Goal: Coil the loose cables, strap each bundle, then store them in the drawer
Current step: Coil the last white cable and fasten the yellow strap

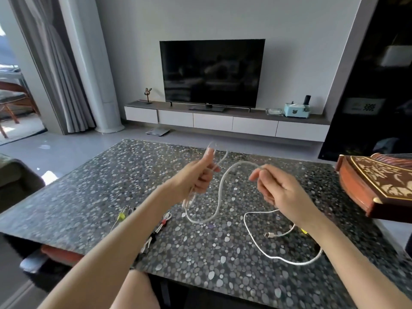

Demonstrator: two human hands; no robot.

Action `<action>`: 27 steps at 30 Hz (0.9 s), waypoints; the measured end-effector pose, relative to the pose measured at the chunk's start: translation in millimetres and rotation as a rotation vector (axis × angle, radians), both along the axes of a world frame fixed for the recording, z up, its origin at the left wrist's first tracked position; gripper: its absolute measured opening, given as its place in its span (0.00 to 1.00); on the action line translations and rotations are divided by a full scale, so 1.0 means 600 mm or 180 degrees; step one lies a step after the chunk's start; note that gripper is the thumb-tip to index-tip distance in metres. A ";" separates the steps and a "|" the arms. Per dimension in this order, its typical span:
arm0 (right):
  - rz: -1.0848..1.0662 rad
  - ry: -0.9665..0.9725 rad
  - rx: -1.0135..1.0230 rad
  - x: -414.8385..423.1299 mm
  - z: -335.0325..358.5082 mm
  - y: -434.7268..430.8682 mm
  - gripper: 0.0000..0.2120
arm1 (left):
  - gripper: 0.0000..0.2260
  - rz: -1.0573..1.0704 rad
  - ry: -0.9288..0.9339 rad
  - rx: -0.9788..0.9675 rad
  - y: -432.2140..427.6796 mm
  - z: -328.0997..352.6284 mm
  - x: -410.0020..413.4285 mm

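A long white cable (221, 190) hangs between my two hands above the pebble-patterned table (111, 186). My left hand (198, 177) grips a few loops of it in a fist, with loops sticking out above and below. My right hand (276, 188) pinches the cable where it arches over from the left. The rest trails down and lies in a loose curve on the table, ending in a plug (268, 235). Strapped cable bundles lie beside my left forearm: one with a yellow strap (121, 216), one with a red strap (164, 222), one with a dark strap (151, 238).
A carved wooden instrument (374, 190) overhangs the table's right edge. A small yellow strap (303, 230) peeks out under my right wrist. Beyond the table stands a TV (211, 72) on a low white drawer unit (223, 121). A sofa edge (17, 175) is at left.
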State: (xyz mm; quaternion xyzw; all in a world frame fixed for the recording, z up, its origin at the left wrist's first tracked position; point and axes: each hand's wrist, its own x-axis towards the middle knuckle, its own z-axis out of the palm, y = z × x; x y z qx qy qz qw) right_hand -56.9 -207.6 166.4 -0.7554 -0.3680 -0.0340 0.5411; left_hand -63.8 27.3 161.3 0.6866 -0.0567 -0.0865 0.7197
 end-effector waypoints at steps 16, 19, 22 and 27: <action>-0.1448 -0.0349 -0.0949 0.019 0.021 0.068 0.26 | 0.10 0.0385 -0.0099 -0.0815 -0.066 -0.019 -0.024; -0.1426 -0.0489 -0.1273 -0.007 0.004 0.089 0.24 | 0.12 0.0362 -0.0059 -0.0960 -0.076 -0.022 -0.027; -0.1778 -0.1132 -0.1752 -0.022 -0.011 0.109 0.20 | 0.14 0.0275 -0.0033 -0.1138 -0.087 -0.023 -0.026; -0.1799 -0.1414 -0.1824 -0.024 -0.024 0.124 0.19 | 0.18 0.0125 0.0167 -0.1638 -0.088 -0.022 -0.021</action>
